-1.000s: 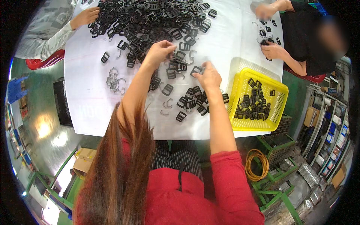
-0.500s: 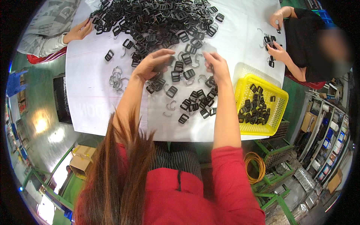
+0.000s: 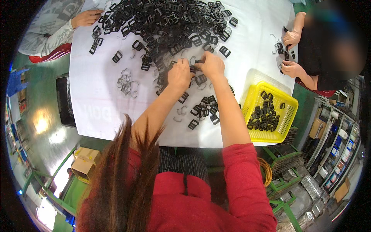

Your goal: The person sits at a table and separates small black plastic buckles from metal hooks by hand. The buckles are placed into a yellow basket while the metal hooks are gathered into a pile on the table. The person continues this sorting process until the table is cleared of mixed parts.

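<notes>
At the near edge of a big heap of black plastic buckles, my two hands come together. The fingers of my left hand are closed on a black buckle. My right hand pinches a dark part at the same spot, with its fingertips almost touching the left ones. The fingers partly hide the piece, so I cannot tell where each hand grips it. Loose buckles lie on the white tabletop below my wrists. Thin grey bent scraps form a small cluster left of my left forearm.
On the right stands a yellow basket with black buckles inside. Across the table's right side, a person's hands handle buckles. Another person's hand reaches to the heap from the left. A black crate is beside the table's left edge.
My hands were apart over the loose buckles; now they have met around a buckle. The left person's hand shifted up, and several buckles now lie near it.
</notes>
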Demonstrator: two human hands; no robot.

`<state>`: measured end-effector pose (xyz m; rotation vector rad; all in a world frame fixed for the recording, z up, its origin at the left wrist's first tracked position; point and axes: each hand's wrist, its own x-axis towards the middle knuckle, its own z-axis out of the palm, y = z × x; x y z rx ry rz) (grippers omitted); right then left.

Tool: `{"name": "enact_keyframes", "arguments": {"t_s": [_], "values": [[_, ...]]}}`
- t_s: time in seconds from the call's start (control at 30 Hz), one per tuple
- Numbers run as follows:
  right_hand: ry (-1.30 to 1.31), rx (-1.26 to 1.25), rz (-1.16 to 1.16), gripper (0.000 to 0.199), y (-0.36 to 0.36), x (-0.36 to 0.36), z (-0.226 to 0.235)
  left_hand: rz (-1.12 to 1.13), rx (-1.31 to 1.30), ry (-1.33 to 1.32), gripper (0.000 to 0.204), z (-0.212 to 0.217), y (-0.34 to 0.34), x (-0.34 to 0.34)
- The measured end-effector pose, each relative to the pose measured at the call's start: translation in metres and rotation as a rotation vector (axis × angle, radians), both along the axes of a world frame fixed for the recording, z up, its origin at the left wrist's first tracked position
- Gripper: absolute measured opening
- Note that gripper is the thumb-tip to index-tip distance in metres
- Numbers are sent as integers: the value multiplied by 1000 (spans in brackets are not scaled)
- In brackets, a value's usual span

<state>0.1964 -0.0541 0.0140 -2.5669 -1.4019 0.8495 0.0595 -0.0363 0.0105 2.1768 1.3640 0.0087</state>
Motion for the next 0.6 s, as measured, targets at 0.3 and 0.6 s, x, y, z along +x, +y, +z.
{"name": "enact_keyframes", "arguments": {"t_s": [0.3, 0.6], "values": [[-74, 34, -275, 43, -5, 87, -3, 318, -1105, -640, 31, -4, 25, -8], [111, 5, -270, 34, -65, 64, 38, 467, -811, -682, 34, 10, -14, 7]]}}
